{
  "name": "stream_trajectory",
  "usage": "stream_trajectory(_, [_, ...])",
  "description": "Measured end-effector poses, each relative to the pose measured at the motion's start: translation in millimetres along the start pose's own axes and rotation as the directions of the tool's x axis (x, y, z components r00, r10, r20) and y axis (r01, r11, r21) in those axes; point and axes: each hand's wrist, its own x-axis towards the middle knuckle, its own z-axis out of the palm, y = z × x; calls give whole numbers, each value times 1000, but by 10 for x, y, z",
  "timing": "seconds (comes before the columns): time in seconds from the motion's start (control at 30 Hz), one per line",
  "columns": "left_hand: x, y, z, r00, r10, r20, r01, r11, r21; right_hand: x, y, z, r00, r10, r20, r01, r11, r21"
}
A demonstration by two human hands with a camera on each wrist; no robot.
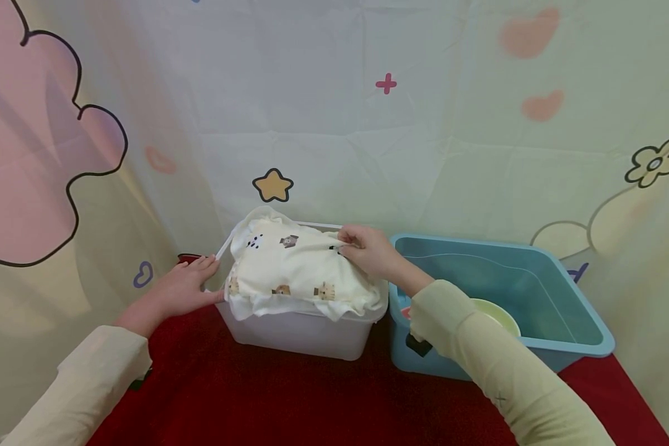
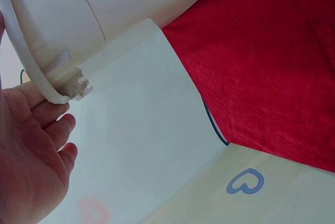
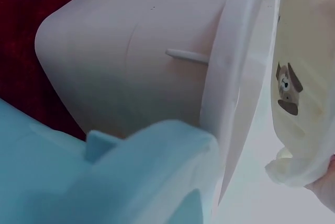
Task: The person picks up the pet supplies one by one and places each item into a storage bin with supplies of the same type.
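Note:
A cream pillow [image 1: 292, 266] with animal prints and a ruffled edge lies over the top of a white plastic bin [image 1: 306, 337]. My right hand [image 1: 373, 251] pinches the pillow's far right part between thumb and fingers. In the right wrist view the pillow [image 3: 301, 124] rises past the bin's rim, with only a bit of the hand showing at the edge. At the bin's left side, my left hand [image 1: 186, 288] touches the rim with spread fingers, its thumb near the pillow's front left corner. The left wrist view shows relaxed fingers [image 2: 60, 130] beside the rim.
Close on the right stands a blue bin [image 1: 568, 310] with a light green round dish [image 1: 496, 316] inside. Both bins rest on a red cloth [image 1: 312, 402]. A printed curtain [image 1: 323, 111] hangs right behind them.

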Motion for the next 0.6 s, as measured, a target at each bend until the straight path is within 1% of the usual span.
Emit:
stream_trajectory(0.23, [-9,12,-5,1000,1,-3,-1,1000,-1,32,-9,27,1000,10,5,-10,1000,3])
stream_trajectory(0.4, [-13,20,-7,1000,9,-11,-9,1000,2,65,2,33,999,35,6,-35,999,-1])
stream_trajectory(0.6, [-13,12,-8,1000,18,-17,-19,1000,-3,104,17,23,998,54,12,-54,998,21])
